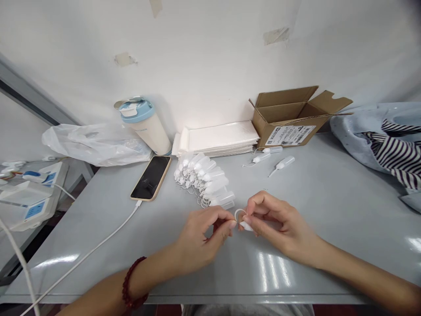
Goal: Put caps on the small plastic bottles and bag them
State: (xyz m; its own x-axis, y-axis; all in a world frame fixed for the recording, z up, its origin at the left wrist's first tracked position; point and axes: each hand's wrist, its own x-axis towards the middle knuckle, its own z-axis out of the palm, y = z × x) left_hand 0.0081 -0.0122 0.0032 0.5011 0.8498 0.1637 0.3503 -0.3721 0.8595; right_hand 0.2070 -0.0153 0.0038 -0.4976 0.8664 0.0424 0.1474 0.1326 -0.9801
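My right hand [284, 226] is closed round a small plastic bottle with a white cap [246, 226], most of it hidden by the fingers. A thin white strap [237, 211] arches up from it. Thumb and forefinger of my left hand [204, 230] pinch together at the strap's end, close to the right fingertips. Just beyond my hands lies a pile of similar small clear bottles [210, 175] with white caps and looped straps. Three more lie apart to the right, the nearest bottle [284, 163] with its strap sticking out straight.
Behind the pile are stacked white flat packets [220, 136] and an open cardboard box [289, 120]. At left on the grey table [322, 197] are a phone [151, 177] with a cable, a tumbler [146, 127] and a plastic bag [95, 142]. Striped cloth [394, 140] lies at right.
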